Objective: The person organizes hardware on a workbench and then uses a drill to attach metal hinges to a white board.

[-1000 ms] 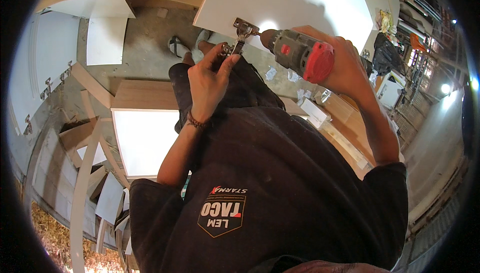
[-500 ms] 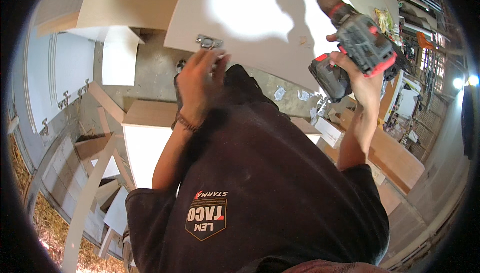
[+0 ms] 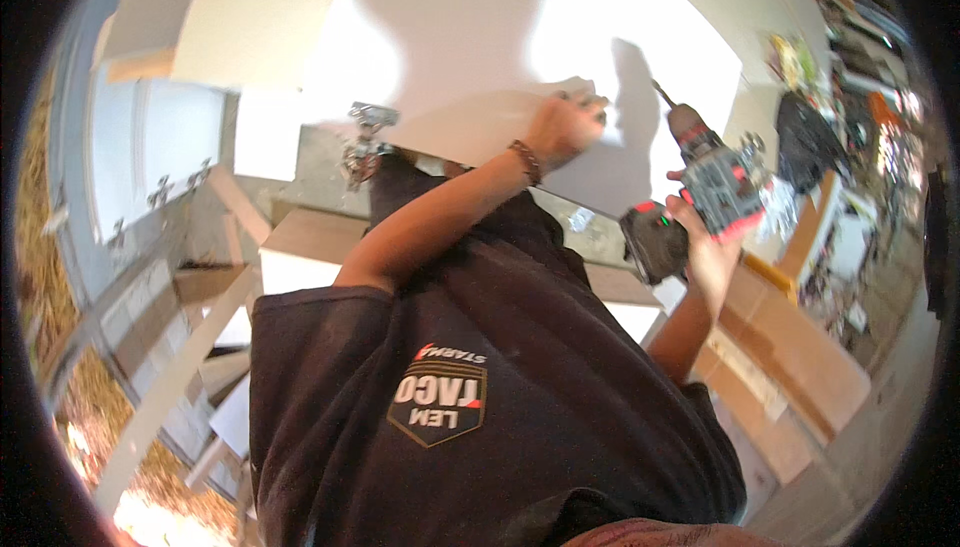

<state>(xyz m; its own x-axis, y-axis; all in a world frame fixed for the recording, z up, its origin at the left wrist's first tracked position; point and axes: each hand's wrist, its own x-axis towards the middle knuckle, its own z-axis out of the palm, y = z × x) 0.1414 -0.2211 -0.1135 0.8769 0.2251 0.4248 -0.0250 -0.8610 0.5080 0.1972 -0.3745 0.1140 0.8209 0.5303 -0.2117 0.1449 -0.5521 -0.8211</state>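
Note:
In my right hand [image 3: 708, 252] is a dark grey and red cordless drill [image 3: 722, 192], gripped by its handle, its bit pointing up and to the left over the right part of a white panel [image 3: 460, 77]. My left hand [image 3: 565, 129], with a beaded bracelet at the wrist, reaches across to the panel near its front edge. Its fingers are curled together and a little blurred, and whatever they hold is hidden. A metal cabinet hinge [image 3: 372, 117] sits at the panel's left front edge, with more metal hinge pieces [image 3: 360, 162] just below it.
White doors fitted with several hinges [image 3: 160, 167] stand on the left. Wooden strips and offcuts [image 3: 205, 367] lie below them. A wood-topped cabinet [image 3: 318, 234] is beside me. To the right are a black bag [image 3: 808, 142], brown boards [image 3: 790, 347] and clutter.
My left hand has left the hinge and moved right across the panel. The drill, still in my right hand, sits lower in view. The whole view has shifted slightly.

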